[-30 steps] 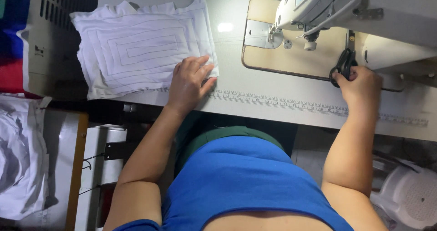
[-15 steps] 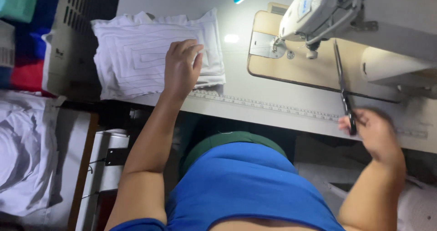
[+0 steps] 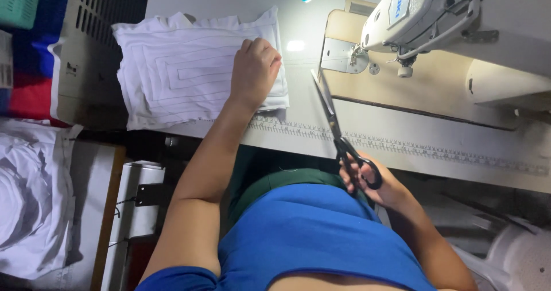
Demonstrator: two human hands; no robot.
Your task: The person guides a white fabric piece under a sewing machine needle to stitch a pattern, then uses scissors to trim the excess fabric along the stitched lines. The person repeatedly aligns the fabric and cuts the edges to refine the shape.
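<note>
Two hands work apart — the left hand [image 3: 254,67] lies curled, fingers together, on the stack of white stitched fabric pieces [image 3: 189,73] at the sewing table's [image 3: 298,133] left end; the right hand [image 3: 373,182], fingers through the handles, grips black scissors [image 3: 336,127] near the sewing machine [image 3: 436,15].

1. The left hand [image 3: 254,70] covers part of the white fabric stack [image 3: 183,73].
2. The right hand [image 3: 376,182] fingers are mostly hidden behind the scissors [image 3: 338,131] handles.
3. The sewing machine [image 3: 459,21] is cut off at the top edge; its needle seems too small to make out.
</note>
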